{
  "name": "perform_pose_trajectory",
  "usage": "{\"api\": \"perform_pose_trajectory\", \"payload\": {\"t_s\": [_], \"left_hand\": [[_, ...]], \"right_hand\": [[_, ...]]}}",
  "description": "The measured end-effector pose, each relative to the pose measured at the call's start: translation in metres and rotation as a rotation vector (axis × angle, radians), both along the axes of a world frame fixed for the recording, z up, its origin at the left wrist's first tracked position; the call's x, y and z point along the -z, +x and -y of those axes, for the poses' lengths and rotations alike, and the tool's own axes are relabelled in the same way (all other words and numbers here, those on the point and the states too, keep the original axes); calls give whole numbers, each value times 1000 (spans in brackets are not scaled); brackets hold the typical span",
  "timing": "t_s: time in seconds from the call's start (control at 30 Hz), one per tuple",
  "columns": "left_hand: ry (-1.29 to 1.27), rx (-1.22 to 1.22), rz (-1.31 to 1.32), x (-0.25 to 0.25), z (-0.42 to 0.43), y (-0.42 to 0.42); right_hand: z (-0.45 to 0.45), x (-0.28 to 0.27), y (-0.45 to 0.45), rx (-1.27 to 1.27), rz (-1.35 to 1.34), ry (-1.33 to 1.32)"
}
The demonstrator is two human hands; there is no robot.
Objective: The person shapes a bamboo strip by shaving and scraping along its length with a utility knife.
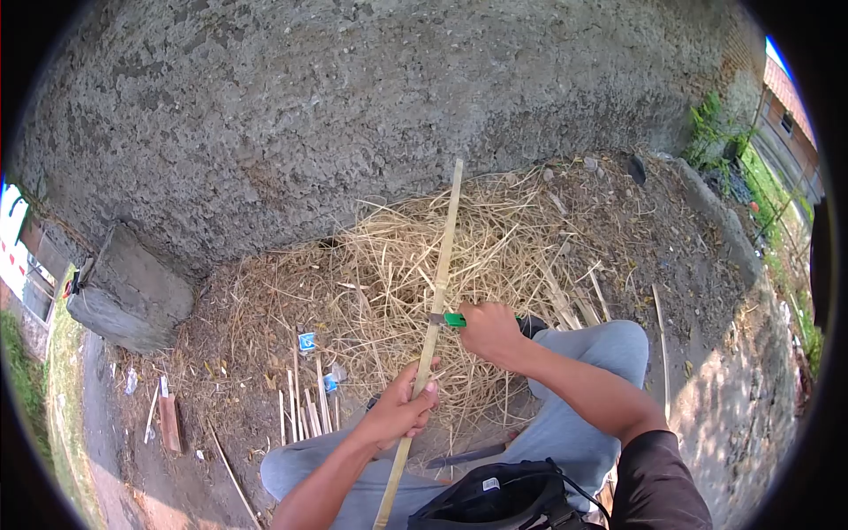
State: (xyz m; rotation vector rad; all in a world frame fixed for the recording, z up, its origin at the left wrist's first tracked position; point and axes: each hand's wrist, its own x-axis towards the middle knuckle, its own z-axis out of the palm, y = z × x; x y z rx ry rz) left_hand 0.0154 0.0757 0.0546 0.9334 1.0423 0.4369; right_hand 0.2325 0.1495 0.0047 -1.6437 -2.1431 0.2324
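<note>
A long, pale bamboo strip (448,238) runs from my lap up toward the wall. My left hand (399,413) is closed around its lower part, thumb on top. In my right hand (491,336) is a green-handled utility knife (454,320), its blade lying across the strip at about mid-length. The fingers of this hand are wrapped round the handle. Beneath the strip spreads a heap of thin bamboo shavings (389,265). A black bag (495,499) rests on my lap, and a dark, flat, blade-like object (468,457) lies between my legs.
A rough grey wall (353,97) stands just ahead. To the left is a concrete block (140,287). Several bamboo sticks (305,397) lie by my left knee near a small blue packet (306,341). A reddish-brown piece (170,422) lies farther left.
</note>
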Motion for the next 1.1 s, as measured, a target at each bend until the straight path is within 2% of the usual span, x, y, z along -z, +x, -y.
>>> {"api": "perform_pose_trajectory", "payload": {"t_s": [0.07, 0.13, 0.27, 0.33, 0.53, 0.77, 0.83, 1.1], "left_hand": [[-32, 31, 46, -1, 0, 1], [128, -28, -79, 3, -1, 2], [71, -87, -146, 13, -6, 0], [-29, -207, -53, -4, -6, 8], [-204, -241, 163, 15, -7, 17], [-160, -342, 190, 20, -6, 26], [18, -382, -27, 25, -7, 30], [8, -288, -108, 29, -8, 35]], "right_hand": [[0, -3, 0, 2, 4, -13], [0, -4, 0, 4, 4, -26], [2, -4, 1, -3, 13, 11], [5, -6, 0, -11, 12, 29], [11, -4, -6, -33, 33, 40], [12, -5, -6, -56, 75, 53], [13, -3, -7, -61, 83, 72], [10, 4, -10, -47, 180, 75]]}}
